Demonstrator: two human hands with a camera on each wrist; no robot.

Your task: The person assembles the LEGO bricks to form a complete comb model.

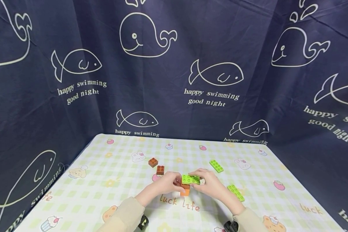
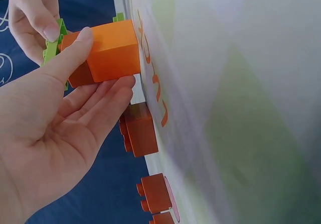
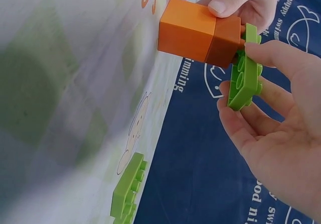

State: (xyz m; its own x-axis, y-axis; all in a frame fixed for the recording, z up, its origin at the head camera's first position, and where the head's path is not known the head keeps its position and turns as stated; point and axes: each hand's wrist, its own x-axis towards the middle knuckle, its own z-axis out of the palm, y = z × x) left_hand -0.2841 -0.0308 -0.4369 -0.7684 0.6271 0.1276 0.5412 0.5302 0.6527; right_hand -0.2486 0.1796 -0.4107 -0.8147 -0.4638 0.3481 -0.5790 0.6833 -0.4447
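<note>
A bright orange brick [image 2: 115, 48] stands on the table, with a brown brick [image 3: 223, 42] stacked on top of it. My left hand [image 1: 170, 182] grips this stack from the left, its thumb on one side and fingers on the other. Across the brown brick's studs lies a flat light-green brick [image 1: 190, 179], pinched by my right hand [image 1: 210, 183] at its right part. A few brown studs show at the green brick's underside in the right wrist view, and part of the green brick overhangs to the right.
Two loose brown bricks [image 1: 153, 162] [image 1: 160, 170] lie behind my left hand. On the right are two more flat green bricks [image 1: 216, 166] [image 1: 236, 193], one farther back, one beside my right forearm. A checked cloth [image 1: 110, 161] covers the table; dark blue curtains [image 1: 174, 96] surround it.
</note>
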